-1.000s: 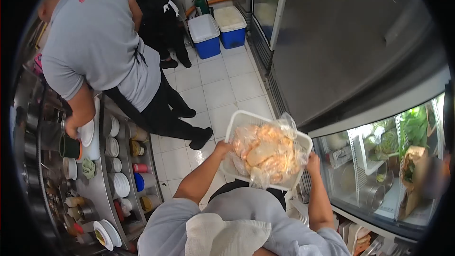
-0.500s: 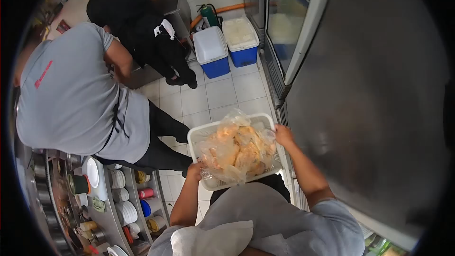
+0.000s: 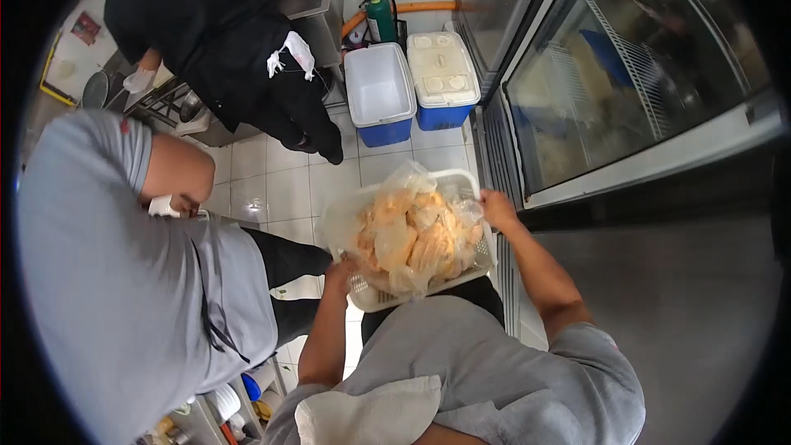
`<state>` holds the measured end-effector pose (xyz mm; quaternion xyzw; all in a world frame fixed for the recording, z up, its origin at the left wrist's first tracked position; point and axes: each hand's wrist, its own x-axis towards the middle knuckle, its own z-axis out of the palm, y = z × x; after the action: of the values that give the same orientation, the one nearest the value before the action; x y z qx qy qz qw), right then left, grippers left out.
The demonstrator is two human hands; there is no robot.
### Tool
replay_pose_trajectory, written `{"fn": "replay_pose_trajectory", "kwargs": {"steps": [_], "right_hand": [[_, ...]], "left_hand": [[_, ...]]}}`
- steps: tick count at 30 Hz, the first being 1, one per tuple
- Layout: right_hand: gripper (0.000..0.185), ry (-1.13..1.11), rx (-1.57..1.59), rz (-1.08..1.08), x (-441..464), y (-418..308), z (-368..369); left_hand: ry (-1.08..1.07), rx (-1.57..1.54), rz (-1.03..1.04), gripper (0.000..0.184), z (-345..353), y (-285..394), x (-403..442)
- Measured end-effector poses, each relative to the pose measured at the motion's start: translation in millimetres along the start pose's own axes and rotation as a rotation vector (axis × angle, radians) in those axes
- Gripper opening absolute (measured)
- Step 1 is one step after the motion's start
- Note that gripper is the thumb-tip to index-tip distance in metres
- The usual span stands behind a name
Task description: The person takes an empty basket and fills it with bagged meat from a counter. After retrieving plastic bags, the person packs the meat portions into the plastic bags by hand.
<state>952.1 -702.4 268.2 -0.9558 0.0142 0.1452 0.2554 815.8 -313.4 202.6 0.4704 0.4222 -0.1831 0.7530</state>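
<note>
A white plastic basket [image 3: 377, 300] is held in front of my waist, slightly tilted. My left hand [image 3: 339, 274] grips its near left side, and my right hand [image 3: 498, 209] is closed round its right rim. Inside lie clear plastic bags [image 3: 412, 179] wrapped about orange-yellow pieces of food [image 3: 424, 239] that look like raw marinated chicken, though the plastic partly hides them. The fingers of both hands are partly covered by the basket's rim.
A co-worker in grey [image 3: 107, 280] stands close on the left; another in black [image 3: 198, 25] works farther ahead. Two blue coolers, one open-topped [image 3: 381, 86] and one lidded [image 3: 443, 74], sit by a green fire extinguisher [image 3: 380, 18]. A glass-door fridge [image 3: 626, 74] lines the right.
The view has moved forward, so the coolers and the fridge's glass door appear nearer. The co-worker in grey takes up more of the left side. Both my hands still hold the basket.
</note>
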Motion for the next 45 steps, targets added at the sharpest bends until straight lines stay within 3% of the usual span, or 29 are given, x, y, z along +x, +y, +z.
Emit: {"fn": "replay_pose_trajectory", "kwargs": {"steps": [2, 4, 7, 12, 16, 19, 22, 24, 25, 28, 30, 34, 38, 41, 43, 45], "right_hand": [[0.027, 0.019, 0.009, 0.063, 11.3, -6.9, -18.1], [0.027, 0.036, 0.060, 0.100, 43.5, -3.0, -38.7], [0.030, 0.099, 0.084, 0.114, 114.2, 4.5, -48.2], [0.029, 0.052, 0.126, 0.132, 233.3, 54.1, -40.2], [0.035, -0.058, 0.023, 0.096, 317.6, 69.8, -35.4], [0.037, -0.130, 0.088, 0.169, 393.0, 89.6, -36.5], [0.036, -0.191, 0.169, 0.237, 465.2, 127.3, -18.6], [0.036, -0.154, 0.166, 0.270, 502.4, 146.4, -7.7], [0.037, -0.104, 0.157, 0.291, 520.4, 157.2, -2.9], [0.036, 0.007, 0.110, 0.366, 562.7, 161.8, -5.5], [0.034, -0.037, 0.106, 0.431, 588.8, 148.3, -22.9], [0.034, -0.033, 0.194, 0.468, 622.7, 164.3, -9.9], [0.047, 0.093, 0.237, 0.358, 589.8, 149.6, -3.8], [0.053, 0.185, 0.299, 0.279, 553.5, 140.9, -5.3], [0.053, 0.196, 0.384, 0.468, 522.7, 144.9, 6.1], [0.052, 0.168, 0.329, 0.433, 492.5, 160.1, 29.7]], "left_hand": [[0.034, 0.078, -0.089, 0.027, 19.1, 28.7, 12.3], [-0.149, 0.003, 0.008, 0.027, 48.0, 56.6, 33.8], [-0.141, 0.022, -0.009, 0.030, 94.3, 111.7, 69.7], [-0.102, 0.126, -0.064, 0.041, 146.7, 133.1, 173.2], [-0.016, -0.052, -0.045, 0.039, 184.0, 150.2, 236.1], [0.069, -0.018, -0.048, 0.037, 230.7, 170.8, 284.3], [-0.058, -0.028, -0.004, 0.032, 258.0, 182.9, 347.4], [0.191, 0.129, -0.085, 0.029, 296.5, 201.2, 379.4], [0.106, 0.167, -0.048, 0.009, 307.9, 203.3, 397.1], [0.082, 0.199, -0.005, 0.011, 335.8, 213.4, 455.1], [0.071, 0.227, -0.037, 0.012, 350.8, 227.4, 490.2], [0.039, 0.353, -0.030, 0.019, 363.3, 233.6, 562.8], [0.096, 0.257, -0.177, 0.033, 388.8, 252.1, 567.8], [0.121, 0.263, -0.143, 0.036, 406.1, 256.5, 558.0], [0.133, 0.251, -0.123, 0.039, 401.9, 253.3, 562.8], [0.061, 0.323, 0.044, 0.050, 378.9, 225.2, 582.0]]}}
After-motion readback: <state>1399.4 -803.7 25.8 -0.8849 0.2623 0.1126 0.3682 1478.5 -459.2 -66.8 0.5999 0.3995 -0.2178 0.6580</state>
